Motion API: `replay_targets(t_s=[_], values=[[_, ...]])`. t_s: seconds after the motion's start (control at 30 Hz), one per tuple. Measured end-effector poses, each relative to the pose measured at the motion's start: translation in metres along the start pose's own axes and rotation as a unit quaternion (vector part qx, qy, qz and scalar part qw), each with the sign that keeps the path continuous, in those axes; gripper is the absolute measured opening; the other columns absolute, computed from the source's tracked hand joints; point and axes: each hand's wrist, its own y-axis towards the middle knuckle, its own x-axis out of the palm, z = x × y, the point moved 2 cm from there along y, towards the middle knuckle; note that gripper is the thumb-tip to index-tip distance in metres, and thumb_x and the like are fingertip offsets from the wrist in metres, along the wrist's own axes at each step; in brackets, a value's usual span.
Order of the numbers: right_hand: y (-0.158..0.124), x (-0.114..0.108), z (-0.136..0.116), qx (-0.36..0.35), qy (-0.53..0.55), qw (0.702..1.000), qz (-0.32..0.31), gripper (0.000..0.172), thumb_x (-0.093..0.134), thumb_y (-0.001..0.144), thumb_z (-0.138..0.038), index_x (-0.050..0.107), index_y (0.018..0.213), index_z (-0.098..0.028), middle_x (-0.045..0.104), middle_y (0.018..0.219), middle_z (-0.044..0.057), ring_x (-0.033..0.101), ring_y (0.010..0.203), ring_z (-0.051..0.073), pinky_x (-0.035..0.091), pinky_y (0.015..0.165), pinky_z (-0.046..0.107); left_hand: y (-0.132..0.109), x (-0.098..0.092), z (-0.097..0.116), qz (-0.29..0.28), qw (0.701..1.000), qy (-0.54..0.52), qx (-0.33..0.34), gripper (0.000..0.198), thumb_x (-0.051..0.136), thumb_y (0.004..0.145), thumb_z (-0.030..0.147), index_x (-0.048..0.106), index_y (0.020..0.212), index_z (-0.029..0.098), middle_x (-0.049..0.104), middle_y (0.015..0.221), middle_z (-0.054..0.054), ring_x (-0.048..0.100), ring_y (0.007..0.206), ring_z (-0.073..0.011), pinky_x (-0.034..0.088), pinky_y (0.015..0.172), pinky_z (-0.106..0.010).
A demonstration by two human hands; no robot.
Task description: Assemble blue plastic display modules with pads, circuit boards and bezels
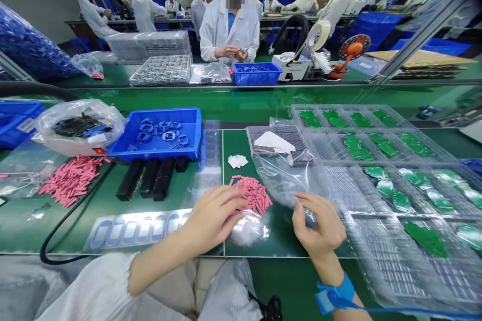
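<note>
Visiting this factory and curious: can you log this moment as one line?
Left hand: by pink strips | Right hand: by clear plastic bag | Right wrist: blue strap

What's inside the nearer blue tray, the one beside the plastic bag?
Small blue oval frames lie loose in the blue tray; anything beneath them, and the tray floor under them, is covered.

What the right hand (319,225) pinches at the clear plastic bag (280,180) is hidden from us.
</note>
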Motion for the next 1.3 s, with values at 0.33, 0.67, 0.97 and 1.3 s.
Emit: replay_targets(t_s=[0.33,0.67,0.97,1.3], values=[[-0.042,0.005,-0.078,-0.07,0.052,0.975,-0.204,0.027,0.059,0.082,-0.015,0.061,0.109,-0.015,0.072,0.101,0.011,0.068,0.094,0.023,0.059,0.077,0.036,-0.07,0.044,0.032,0.039,0.997,0.071,0.0,0.034,0.046,0.088,0.011,0.053,0.121,0.01,0.063,0.125,-0.015,0.057,0.117,-0.0279,0.051,0.097,-0.046],[-0.05,0.005,-0.071,-0.038,0.039,0.958,-0.28,0.051,0.061,0.084,-0.04,0.051,0.128,-0.015,0.065,0.118,0.013,0.061,0.11,0.029,0.057,0.084,0.042,-0.078,0.041,0.033,0.105,0.99,-0.058,-0.072,0.031,0.047,0.088,0.01,0.055,0.116,0.018,0.066,0.12,-0.01,0.06,0.113,-0.02,0.054,0.095,-0.035],[-0.06,0.007,-0.078,-0.008,0.041,0.966,-0.253,0.045,0.063,0.083,-0.028,0.052,0.125,-0.017,0.067,0.114,0.012,0.061,0.109,0.028,0.053,0.089,0.046,-0.064,0.042,0.034,0.119,0.983,-0.024,-0.137,0.028,0.055,0.086,0.019,0.055,0.114,0.018,0.074,0.096,-0.008,0.066,0.088,-0.026,0.053,0.074,-0.043],[-0.064,0.002,-0.08,0.004,0.05,0.971,-0.232,0.033,0.053,0.087,-0.019,0.058,0.12,-0.021,0.069,0.112,0.01,0.065,0.105,0.024,0.053,0.091,0.044,-0.078,0.043,0.02,0.112,0.99,-0.019,-0.081,0.03,0.047,0.089,0.014,0.056,0.117,0.018,0.073,0.108,-0.007,0.064,0.1,-0.0239,0.049,0.086,-0.042]])
